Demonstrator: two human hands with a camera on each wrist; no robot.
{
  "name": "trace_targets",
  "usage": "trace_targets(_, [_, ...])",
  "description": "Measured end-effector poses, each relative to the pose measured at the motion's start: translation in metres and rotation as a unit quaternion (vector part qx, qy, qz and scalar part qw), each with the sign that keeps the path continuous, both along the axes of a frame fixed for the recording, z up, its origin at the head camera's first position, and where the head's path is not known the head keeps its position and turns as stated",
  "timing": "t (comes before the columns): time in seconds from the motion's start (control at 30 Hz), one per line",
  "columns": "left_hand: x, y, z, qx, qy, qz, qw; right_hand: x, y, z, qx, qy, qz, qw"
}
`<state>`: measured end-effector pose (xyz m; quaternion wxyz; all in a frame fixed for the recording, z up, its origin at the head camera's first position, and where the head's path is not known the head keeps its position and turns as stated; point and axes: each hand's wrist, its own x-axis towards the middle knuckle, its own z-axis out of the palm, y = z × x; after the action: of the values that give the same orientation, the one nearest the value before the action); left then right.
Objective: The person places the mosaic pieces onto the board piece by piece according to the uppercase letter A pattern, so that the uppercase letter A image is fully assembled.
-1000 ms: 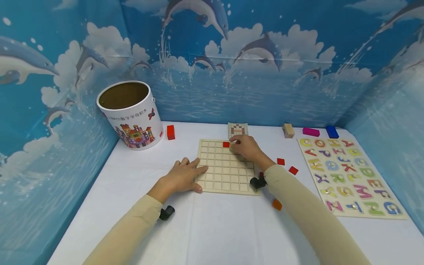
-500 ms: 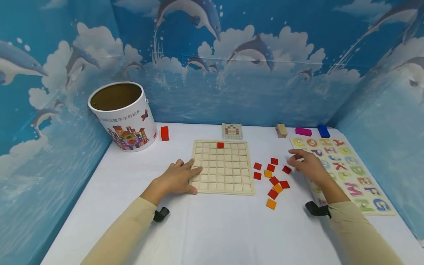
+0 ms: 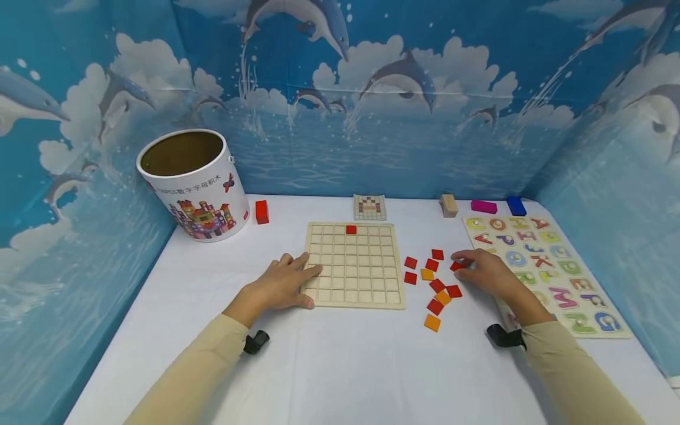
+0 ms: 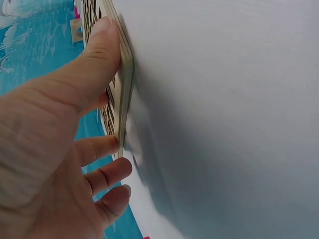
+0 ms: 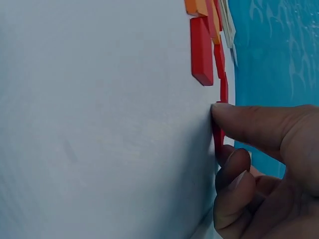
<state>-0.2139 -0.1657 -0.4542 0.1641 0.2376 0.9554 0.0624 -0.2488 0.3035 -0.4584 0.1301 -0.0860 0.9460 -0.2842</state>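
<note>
A wooden grid board (image 3: 353,265) lies flat on the table, one red tile (image 3: 351,229) sitting in its back row. Along the board's left edge rests my left hand (image 3: 278,283), its fingers spread; in the left wrist view the thumb (image 4: 102,45) lies on the board's rim. My right hand (image 3: 491,274) is to the right of the loose tiles and pinches a red square tile (image 3: 455,266) between thumb and fingers. The right wrist view shows that tile (image 5: 218,139) upright-looking at the thumb tip, low at the table surface.
Several red and orange tiles (image 3: 435,306) lie between board and right hand. A small pattern card (image 3: 370,208) is behind the board. An alphabet puzzle board (image 3: 558,277) lies right, partly under the right forearm. A white bucket (image 3: 209,206) and red block (image 3: 262,212) stand back left.
My right hand has left the board's back row, where the red tile now lies uncovered, and moved right to another red tile, closing its fingers on it. The left hand stays at the board.
</note>
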Motion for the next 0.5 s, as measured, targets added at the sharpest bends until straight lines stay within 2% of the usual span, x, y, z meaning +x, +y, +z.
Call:
trace_targets(0.2, [0.0002, 0.0025, -0.0002, -0.002, 0.0, 0.004, 1.0, -0.0036, -0.0003, -0.0027, 0.01, 0.012, -0.003, 1.0])
trace_targets(0.5, [0.001, 0.0024, 0.0005, -0.006, 0.0, 0.004, 1.0, -0.0028, -0.0019, -0.0052, 0.002, -0.007, -0.032, 0.999])
